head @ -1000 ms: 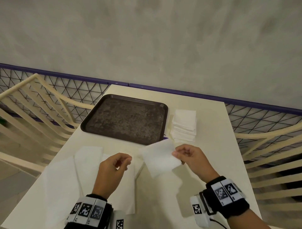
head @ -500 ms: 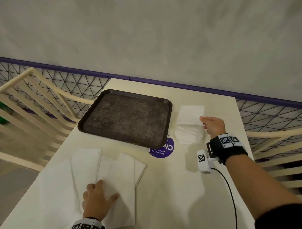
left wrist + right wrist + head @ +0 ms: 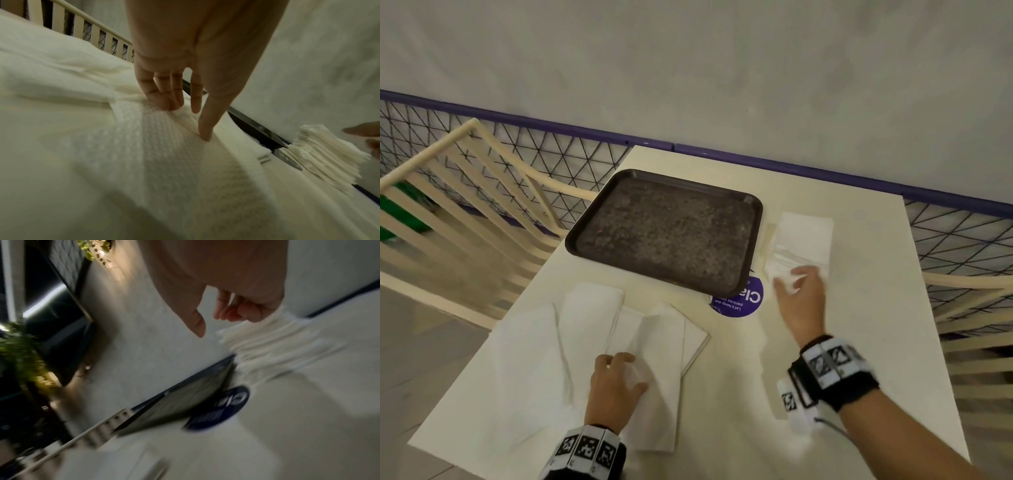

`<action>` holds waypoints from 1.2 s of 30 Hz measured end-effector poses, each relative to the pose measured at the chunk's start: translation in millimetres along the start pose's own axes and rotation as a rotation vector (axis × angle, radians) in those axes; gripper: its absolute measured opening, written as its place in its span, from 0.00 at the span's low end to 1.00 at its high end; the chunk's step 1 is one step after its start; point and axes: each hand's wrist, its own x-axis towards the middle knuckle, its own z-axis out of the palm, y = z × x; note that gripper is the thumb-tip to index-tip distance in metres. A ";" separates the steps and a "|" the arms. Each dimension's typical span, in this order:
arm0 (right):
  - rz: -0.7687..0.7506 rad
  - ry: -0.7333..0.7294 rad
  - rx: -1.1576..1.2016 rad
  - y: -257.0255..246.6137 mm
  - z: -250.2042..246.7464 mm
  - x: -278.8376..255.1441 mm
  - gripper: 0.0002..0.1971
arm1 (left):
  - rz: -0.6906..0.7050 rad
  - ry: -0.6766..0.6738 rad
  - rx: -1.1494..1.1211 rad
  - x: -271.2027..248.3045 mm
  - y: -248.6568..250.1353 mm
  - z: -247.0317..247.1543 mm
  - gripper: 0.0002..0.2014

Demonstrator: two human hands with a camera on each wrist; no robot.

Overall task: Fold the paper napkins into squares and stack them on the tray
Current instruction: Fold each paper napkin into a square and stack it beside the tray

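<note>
A dark brown tray (image 3: 664,233) (image 3: 255,128) (image 3: 185,402) lies bare at the middle of the cream table. Right of it sits a stack of folded white napkins (image 3: 801,243) (image 3: 320,149) (image 3: 273,344). My right hand (image 3: 791,281) (image 3: 211,324) hovers at the stack's near edge, fingers loosely curled, nothing in it. Several unfolded napkins (image 3: 654,342) (image 3: 164,146) overlap at the near left. My left hand (image 3: 625,368) (image 3: 189,120) is on the top one, thumb and fingertips pinching up a ridge of paper.
A round purple sticker (image 3: 739,301) (image 3: 222,408) shows on the table (image 3: 859,342) between tray and stack. Cream slatted chairs (image 3: 448,205) stand on both sides, with a wire mesh fence and a grey wall behind.
My right hand laid the folded napkin on the stack, then drew back to the stack's near edge. My left hand dropped onto the unfolded napkins and curled, raising the paper.
</note>
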 end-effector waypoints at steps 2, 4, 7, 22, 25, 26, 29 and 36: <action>0.068 -0.212 0.010 1.6 18.4 -42.4 0.11 | -0.024 -0.003 -0.102 0.7 1.3 -0.2 0.26; 0.170 -0.470 -0.024 4.5 33.7 -80.9 0.10 | -0.096 -0.001 -0.213 1.8 3.4 -2.9 0.24; 0.314 -0.717 -0.096 11.4 50.4 -121.1 0.16 | -0.154 -0.042 -0.245 2.1 4.9 -4.5 0.13; 0.381 -0.813 0.356 -12.2 28.4 -128.3 0.07 | -0.116 -0.301 -0.472 -22.7 19.8 -16.8 0.22; 0.401 -0.848 0.561 -26.8 11.4 -127.0 0.08 | -0.121 -0.410 -0.499 -27.6 25.9 -20.5 0.32; 0.407 -0.855 0.622 -31.4 6.3 -127.5 0.08 | -0.123 -0.464 -0.571 -30.5 29.2 -22.4 0.31; 0.410 -0.863 0.734 -40.7 -4.9 -129.9 0.06 | -0.083 -0.582 -0.883 -39.5 41.7 -29.5 0.24; 0.229 -0.920 0.700 -48.4 -26.5 -133.4 0.15 | 0.204 -0.382 -0.833 -56.5 60.7 -62.2 0.11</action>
